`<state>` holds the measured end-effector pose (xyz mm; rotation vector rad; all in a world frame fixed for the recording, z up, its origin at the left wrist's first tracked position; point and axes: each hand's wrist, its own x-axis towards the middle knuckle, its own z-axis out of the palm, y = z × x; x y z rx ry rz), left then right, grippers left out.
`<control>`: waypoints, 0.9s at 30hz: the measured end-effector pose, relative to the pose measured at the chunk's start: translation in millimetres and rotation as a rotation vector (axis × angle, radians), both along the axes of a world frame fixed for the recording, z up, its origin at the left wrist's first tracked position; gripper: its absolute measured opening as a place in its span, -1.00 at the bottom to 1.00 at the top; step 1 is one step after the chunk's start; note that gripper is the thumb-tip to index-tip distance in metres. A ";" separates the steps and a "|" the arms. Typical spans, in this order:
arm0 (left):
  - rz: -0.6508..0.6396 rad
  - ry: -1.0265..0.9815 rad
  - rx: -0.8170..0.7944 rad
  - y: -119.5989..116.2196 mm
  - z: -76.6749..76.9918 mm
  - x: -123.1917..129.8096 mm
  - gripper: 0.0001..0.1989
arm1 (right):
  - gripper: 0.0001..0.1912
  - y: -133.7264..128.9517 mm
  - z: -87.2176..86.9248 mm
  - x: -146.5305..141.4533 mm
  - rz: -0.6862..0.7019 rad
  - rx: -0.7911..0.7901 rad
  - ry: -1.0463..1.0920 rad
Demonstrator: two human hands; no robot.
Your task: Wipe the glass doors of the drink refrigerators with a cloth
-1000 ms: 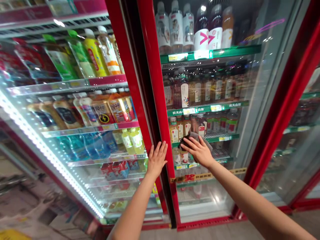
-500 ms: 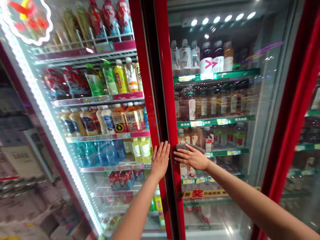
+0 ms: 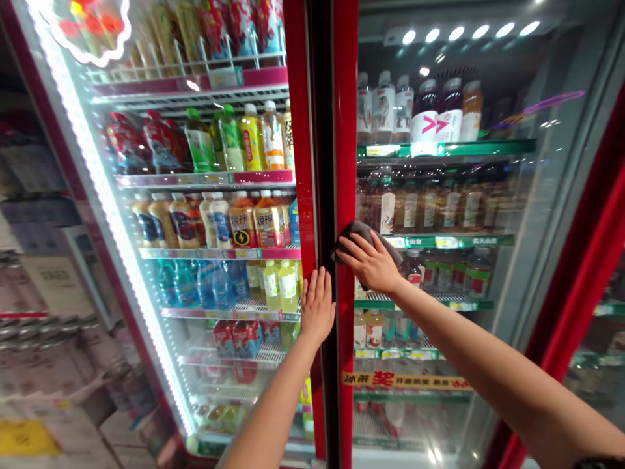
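My right hand (image 3: 374, 264) presses a dark grey cloth (image 3: 360, 230) against the red frame (image 3: 346, 143) of the right glass door. Its fingers lie over the cloth, covering much of it, and part of the cloth sticks out onto the glass. Lower and to the left, my left hand (image 3: 318, 306) rests flat, fingers stretched upward, on the left door's red frame (image 3: 305, 215) by the dark gap (image 3: 323, 163) between the two doors. Nothing shows in that hand.
Behind the left glass stand drink bottles (image 3: 215, 286) on several shelves; more bottles (image 3: 427, 117) fill the right cooler. A bright light strip (image 3: 105, 215) edges the left side. A yellow banner (image 3: 405, 380) crosses the right door low down. Blurred shelves of goods (image 3: 49, 365) stand at far left.
My right hand has slid up the red frame with the cloth, which now looks more bunched. My left hand stays on the frame, slightly higher in view. The view has shifted a little.
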<state>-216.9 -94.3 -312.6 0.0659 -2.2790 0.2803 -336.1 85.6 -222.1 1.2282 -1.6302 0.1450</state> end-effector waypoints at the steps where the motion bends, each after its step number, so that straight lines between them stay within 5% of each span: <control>1: -0.006 -0.024 0.012 -0.4 -14.0 3.4 -0.11 | -0.43 0.7 -19.9 1.1 0.014 0.036 -0.015; 11: -0.002 -0.242 0.105 4.9 -144.5 40.2 0.03 | -0.31 7.4 -221.3 22.0 0.089 0.240 -0.191; 18: 0.030 -0.274 0.068 11.9 -201.3 54.9 -0.05 | -0.34 16.3 -342.2 28.5 0.241 0.342 -0.151; 20: 0.019 -0.275 0.048 12.6 -204.6 57.1 -0.08 | -0.38 22.9 -356.1 24.3 0.296 0.401 -0.115; 22: -0.005 -0.265 0.017 12.9 -200.0 56.8 -0.11 | -0.44 29.4 -351.5 17.8 0.318 0.445 -0.072; 24: -0.026 -0.238 -0.010 13.4 -188.1 53.4 -0.14 | -0.48 35.1 -326.6 10.5 0.300 0.470 -0.045; 27: -0.030 -0.173 -0.013 15.6 -159.1 42.5 -0.13 | -0.48 43.0 -256.5 1.1 0.237 0.425 -0.018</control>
